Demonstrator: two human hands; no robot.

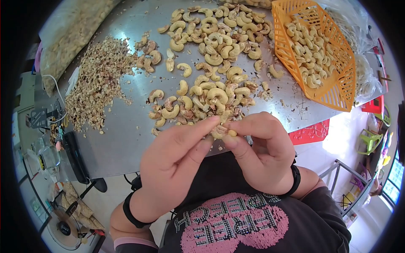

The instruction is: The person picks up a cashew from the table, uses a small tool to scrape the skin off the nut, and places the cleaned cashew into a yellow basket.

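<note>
Both my hands meet near the table's front edge, pinching one cashew nut (219,132) between thumbs and fingertips. Patches of brownish skin show on the nut, and the fingers cover part of it. My left hand (171,162) closes on its left side, my right hand (265,154) on its right side. Just beyond the fingertips lies a loose pile of cashews (215,95), some pale and some with brown skin. A larger heap of cashews (223,36) spreads farther back on the metal table (126,147).
An orange slotted basket (348,90) holding pale cashews stands at the back right. Flaky skin scraps (97,78) are heaped on the left, beside a large clear bag of nuts (69,38). Several brown-skinned cashews (148,57) sit by the scraps. A red stool (312,133) shows below the table's right edge.
</note>
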